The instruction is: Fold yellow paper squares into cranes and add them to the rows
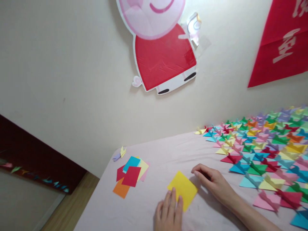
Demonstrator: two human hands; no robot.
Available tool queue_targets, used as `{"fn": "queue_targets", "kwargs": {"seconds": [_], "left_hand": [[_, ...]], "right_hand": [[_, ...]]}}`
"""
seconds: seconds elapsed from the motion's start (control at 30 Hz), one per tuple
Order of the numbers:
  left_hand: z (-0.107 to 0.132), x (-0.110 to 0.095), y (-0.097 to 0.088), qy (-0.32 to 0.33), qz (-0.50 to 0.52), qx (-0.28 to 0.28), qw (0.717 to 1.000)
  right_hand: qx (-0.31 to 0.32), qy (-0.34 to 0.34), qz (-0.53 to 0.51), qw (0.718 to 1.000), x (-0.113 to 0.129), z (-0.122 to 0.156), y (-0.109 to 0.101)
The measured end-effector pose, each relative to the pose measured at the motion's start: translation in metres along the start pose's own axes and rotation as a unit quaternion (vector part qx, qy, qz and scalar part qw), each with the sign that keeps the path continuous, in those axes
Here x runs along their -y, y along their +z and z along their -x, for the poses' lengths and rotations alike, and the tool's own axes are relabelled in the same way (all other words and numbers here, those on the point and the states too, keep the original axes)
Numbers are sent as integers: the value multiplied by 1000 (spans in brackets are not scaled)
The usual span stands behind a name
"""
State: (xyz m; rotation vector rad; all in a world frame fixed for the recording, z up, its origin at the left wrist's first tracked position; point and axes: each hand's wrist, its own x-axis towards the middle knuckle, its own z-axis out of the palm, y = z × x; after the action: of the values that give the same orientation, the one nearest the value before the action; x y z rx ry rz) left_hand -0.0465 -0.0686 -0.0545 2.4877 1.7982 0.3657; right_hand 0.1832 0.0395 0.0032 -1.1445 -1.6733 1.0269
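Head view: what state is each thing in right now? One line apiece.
Yellow sheet: flat, looks unfolded
Left hand: fingers resting on the sheet
Right hand: fingers bent, beside the sheet
Loose paper squares: flat, overlapping
Paper birds: folded, grouped on the right
Cloth: spread, lightly creased
Pig cutout: on the wall, top out of frame

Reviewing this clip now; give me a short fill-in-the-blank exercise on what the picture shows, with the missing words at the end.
1. The left hand rests on a paper sheet coloured ____.
2. In the picture, the loose pile of paper squares lies to the ____ of that sheet.
3. The lowest square in that pile is ____.
4. The cut-out figure on the wall wears ____.

Missing words: yellow; left; orange; red.
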Motion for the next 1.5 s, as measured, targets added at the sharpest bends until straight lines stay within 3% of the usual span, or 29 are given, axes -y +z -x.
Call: {"fn": "queue_targets", "kwargs": {"seconds": [0.1,0.17,0.3,0.43,0.5,0.6,0.63,0.73,0.9,1.03,1.2,1.33,1.5], "left_hand": [[-35,-31,6,28,30,37,998],[-58,-43,-2,36,57,62,996],[-94,-55,-33,56,104,96,988],[-108,-55,-49,68,102,112,986],[-109,-53,-48,72,106,99,987],[-108,-46,-47,78,146,87,982],[-107,-44,-47,79,162,87,980],[-103,-37,-50,85,197,88,973],[-102,-34,-45,95,187,86,974],[-108,-31,-38,108,151,100,977],[-107,-23,-26,120,141,94,978],[-91,-17,-6,102,107,76,986],[-67,-18,10,79,39,-18,996]], "right_hand": [[-60,-2,-26,998,-1,0,0],[-119,-9,-37,992,-2,0,-1],[-190,-10,-69,979,-7,-3,-3],[-198,3,-87,976,-9,-5,-4],[-167,5,-70,984,-4,-3,-7],[3,-20,15,1000,14,4,-15],[60,-62,54,995,20,7,-17],[120,-153,186,963,31,14,-19],[110,-199,347,910,18,11,-23],[57,-193,388,899,-4,5,-34],[115,-168,302,931,-16,15,-32],[113,-105,255,955,-10,15,-27],[105,-18,263,959,-1,2,-21]]}}
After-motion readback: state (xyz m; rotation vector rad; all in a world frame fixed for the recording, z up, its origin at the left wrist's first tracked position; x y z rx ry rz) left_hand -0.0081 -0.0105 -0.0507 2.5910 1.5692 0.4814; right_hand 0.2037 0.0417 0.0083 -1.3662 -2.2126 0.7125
